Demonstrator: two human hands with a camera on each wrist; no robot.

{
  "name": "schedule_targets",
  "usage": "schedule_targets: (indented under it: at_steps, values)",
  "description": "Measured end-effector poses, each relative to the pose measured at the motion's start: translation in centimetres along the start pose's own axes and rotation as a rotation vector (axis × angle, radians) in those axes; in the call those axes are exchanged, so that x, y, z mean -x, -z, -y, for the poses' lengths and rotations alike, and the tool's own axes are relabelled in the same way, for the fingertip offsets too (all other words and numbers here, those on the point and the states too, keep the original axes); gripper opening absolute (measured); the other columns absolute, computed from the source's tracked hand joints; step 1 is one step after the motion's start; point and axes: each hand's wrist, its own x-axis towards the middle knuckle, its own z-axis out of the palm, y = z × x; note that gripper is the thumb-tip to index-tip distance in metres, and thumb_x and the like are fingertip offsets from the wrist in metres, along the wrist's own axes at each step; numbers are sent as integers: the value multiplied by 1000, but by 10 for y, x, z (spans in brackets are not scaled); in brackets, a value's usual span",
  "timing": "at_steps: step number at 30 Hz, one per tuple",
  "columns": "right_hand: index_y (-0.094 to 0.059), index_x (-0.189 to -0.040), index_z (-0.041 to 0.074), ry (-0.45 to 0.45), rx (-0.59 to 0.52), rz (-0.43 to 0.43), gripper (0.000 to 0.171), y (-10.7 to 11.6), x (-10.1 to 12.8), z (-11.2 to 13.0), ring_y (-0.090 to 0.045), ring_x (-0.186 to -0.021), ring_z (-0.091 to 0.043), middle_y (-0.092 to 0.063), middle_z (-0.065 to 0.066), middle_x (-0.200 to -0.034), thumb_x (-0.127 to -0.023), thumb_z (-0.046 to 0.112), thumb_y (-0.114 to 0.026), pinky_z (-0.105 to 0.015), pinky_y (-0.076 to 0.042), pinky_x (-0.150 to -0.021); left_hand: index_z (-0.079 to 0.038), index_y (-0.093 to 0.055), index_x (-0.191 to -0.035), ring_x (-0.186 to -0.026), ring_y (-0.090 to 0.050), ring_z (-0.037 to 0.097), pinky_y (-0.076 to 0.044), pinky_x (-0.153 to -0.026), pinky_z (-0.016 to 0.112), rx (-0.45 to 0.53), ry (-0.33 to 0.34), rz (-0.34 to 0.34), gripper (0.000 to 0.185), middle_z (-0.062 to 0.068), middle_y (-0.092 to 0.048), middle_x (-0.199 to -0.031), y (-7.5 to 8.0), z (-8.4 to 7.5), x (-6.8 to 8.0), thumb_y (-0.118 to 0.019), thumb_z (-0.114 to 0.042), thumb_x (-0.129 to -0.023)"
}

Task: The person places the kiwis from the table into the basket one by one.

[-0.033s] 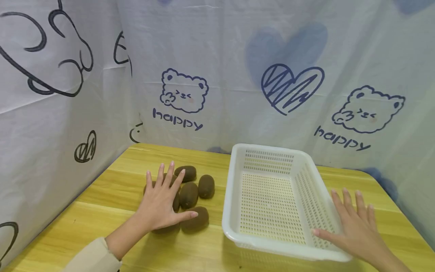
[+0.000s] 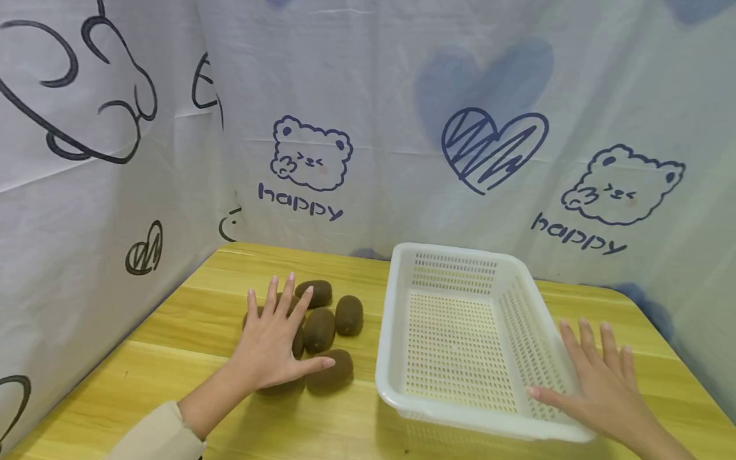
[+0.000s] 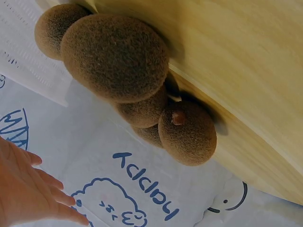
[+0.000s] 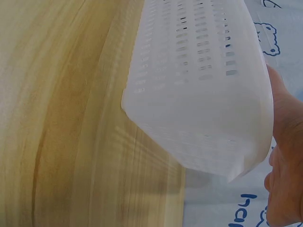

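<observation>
Several brown fuzzy kiwis [image 2: 349, 315] lie in a loose cluster on the left part of the table. Over them my left hand [image 2: 270, 348] is spread with straight fingers and hides some from the head view. In the left wrist view this hand appears apart from the large near kiwi [image 3: 116, 56]. A white plastic basket [image 2: 388, 319] with slotted walls stands to the right, nothing inside it. My right hand [image 2: 609, 393] is at the basket's right rim, fingers spread and thumb reaching over the edge. Whether it touches the rim, I cannot tell.
The wooden table [image 2: 172, 370] has its far edge along a hanging white cloth [image 2: 397, 128] printed with bears and hearts. Another stretch of cloth borders the left side. The basket's back end stands close to the far cloth.
</observation>
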Motion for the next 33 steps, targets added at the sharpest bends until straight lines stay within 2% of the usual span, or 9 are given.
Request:
schedule_targets:
  at_steps: [5,12,16,20,23,27,31,33]
  values:
    - [0,-148,2,6,-13,6,115,0,1,0,31,-134,-41,4,-34,-149,-74,60,-65,-55,31,-102,-11,-23,-148,-140,-7,46,-6,-106,72,14,-5,8,111,21,-5,-155,0,0,1,-47,-83,-68]
    - [0,-149,2,32,-37,-1,113,-2,2,-2,25,-135,-45,-1,-36,-148,-75,57,-65,-56,29,-104,-7,-25,-147,-140,-9,47,-12,-107,69,45,-11,3,109,22,-10,-154,-1,3,6,-51,-79,-69]
    - [-2,-148,0,71,-58,-39,111,-5,3,-6,20,-137,-46,-6,-37,-147,-76,53,-67,-55,26,-107,-6,-25,-147,-140,-9,46,-13,-109,66,117,5,40,107,21,-10,-155,-3,8,10,-55,-75,-71]
    - [-6,-148,-3,140,-73,-91,107,-9,6,-11,14,-140,-44,-13,-38,-145,-76,46,-68,-43,25,-111,-6,-27,-146,-140,-14,44,-16,-110,63,200,21,64,103,20,-16,-154,-5,15,15,-58,-71,-72]
    - [-7,-147,-4,186,-77,-105,104,-12,8,-15,14,-141,-41,-11,-37,-147,-77,43,-68,-34,26,-111,-3,-35,-142,-135,-27,45,-27,-106,62,231,-7,27,99,21,-29,-149,-9,20,22,-62,-67,-72]
    - [-7,-146,-6,245,-82,-100,102,-14,12,-19,18,-142,-33,-1,-30,-152,-78,38,-68,-28,25,-110,-3,-47,-133,-122,-46,41,-42,-95,57,239,-78,-73,90,19,-47,-137,-16,28,32,-67,-63,-70]
    - [-1,-146,-6,260,-60,-58,105,-14,15,-21,25,-140,-21,8,-23,-154,-79,39,-67,-19,26,-106,-3,-55,-125,-109,-56,32,-49,-87,51,241,-132,-155,82,14,-56,-123,-23,35,42,-71,-60,-69]
    - [3,-146,-5,243,-53,-22,106,-14,16,-21,25,-140,-21,8,-24,-154,-80,40,-67,-15,26,-103,-3,-57,-122,-102,-58,29,-51,-84,48,234,-143,-174,79,12,-58,-116,-26,37,46,-72,-59,-68]
